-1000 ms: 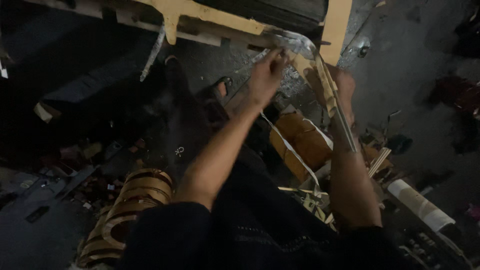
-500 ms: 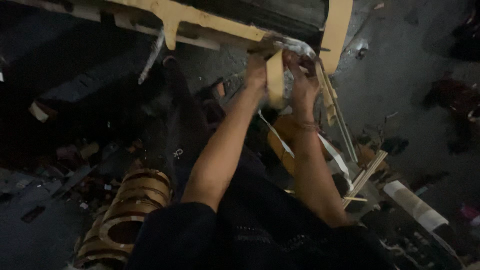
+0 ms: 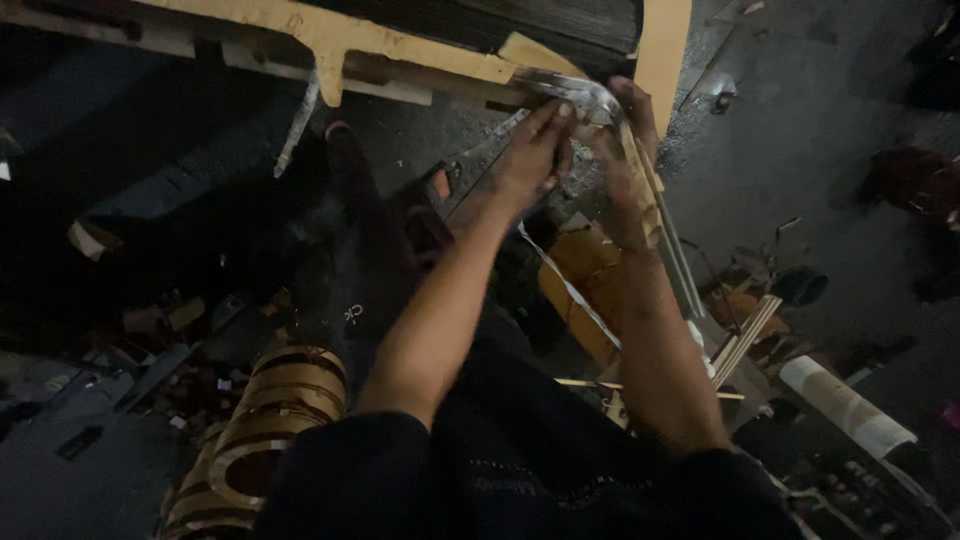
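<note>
2 hands, left hand [image 3: 528, 160] and right hand [image 3: 625, 165], clasp a shiny metal strip [image 3: 575, 92] against a pale wooden frame [image 3: 400, 55], apparently mid-fitting; steady alignment matters next.

The person wears a dark top, nearly black, maybe very dark blue; the light is weak, so the exact colour is hard to tell. The sleeves are short and end above the elbows, so both forearms are bare. On the cloth at the lower middle there is a row of small pale dots or stitches, too small to read as a pattern. The left hand [image 3: 528, 165] and the right hand [image 3: 622, 170] are bare, without gloves. No watch or bracelet shows on the wrists. The fingers [image 3: 556, 118] show no rings that I can see.
</note>
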Motion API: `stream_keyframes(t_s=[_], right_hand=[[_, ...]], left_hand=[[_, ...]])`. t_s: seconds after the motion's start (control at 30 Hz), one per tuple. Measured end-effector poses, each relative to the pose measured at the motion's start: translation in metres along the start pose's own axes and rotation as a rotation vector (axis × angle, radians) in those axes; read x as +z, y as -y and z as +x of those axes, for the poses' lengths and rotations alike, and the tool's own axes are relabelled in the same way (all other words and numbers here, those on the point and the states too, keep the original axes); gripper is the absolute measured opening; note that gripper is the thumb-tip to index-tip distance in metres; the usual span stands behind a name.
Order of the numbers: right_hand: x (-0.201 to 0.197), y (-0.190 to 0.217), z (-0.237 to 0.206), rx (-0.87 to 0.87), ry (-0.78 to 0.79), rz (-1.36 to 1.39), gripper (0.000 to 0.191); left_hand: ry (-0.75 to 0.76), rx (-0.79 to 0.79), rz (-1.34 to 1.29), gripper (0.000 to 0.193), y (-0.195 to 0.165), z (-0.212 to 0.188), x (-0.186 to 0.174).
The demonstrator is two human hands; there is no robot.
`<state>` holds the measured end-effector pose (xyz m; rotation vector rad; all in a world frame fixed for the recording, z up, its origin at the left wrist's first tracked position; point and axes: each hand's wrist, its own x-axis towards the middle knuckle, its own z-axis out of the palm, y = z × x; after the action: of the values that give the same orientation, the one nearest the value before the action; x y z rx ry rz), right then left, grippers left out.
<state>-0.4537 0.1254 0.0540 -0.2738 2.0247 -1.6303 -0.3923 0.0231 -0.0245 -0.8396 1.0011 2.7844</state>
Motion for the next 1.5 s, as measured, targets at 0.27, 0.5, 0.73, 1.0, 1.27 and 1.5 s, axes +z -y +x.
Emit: stream_keyframes(t_s=[0.27, 0.5, 0.73, 1.0, 1.27, 1.5], right_hand=[[-0.051, -0.021, 0.006, -0.020, 0.101, -0.942, 0.032], [0.002, -0.047, -0.036, -0.033, -0.191, -0.357, 0.019], [0.045, -0.012, -0.021, -0.110, -0.119, -0.709, 0.024], [0.018, -0.021, -0.022, 0.172, -0.212, -0.327, 0.032], [0.022, -0.030, 0.005, 0.173, -0.232, -0.041, 0.031], [0.003, -0.012, 0.007, 0.279, -0.062, -0.137, 0.034]], left_hand=[[0.331, -0.289, 0.133, 0.059, -0.011, 0.022, -0.029], [-0.236, 0.606, 0.791, 0.032, 0.015, -0.008, -0.012], [-0.083, 0.763, 0.609, 0.038, 0.011, -0.004, -0.024], [-0.248, 0.260, 0.209, 0.036, 0.021, 0.014, -0.010], [-0.588, -0.162, -0.797, 0.018, 0.031, 0.024, 0.026], [-0.499, -0.023, -0.684, 0.014, 0.024, 0.019, 0.045]])
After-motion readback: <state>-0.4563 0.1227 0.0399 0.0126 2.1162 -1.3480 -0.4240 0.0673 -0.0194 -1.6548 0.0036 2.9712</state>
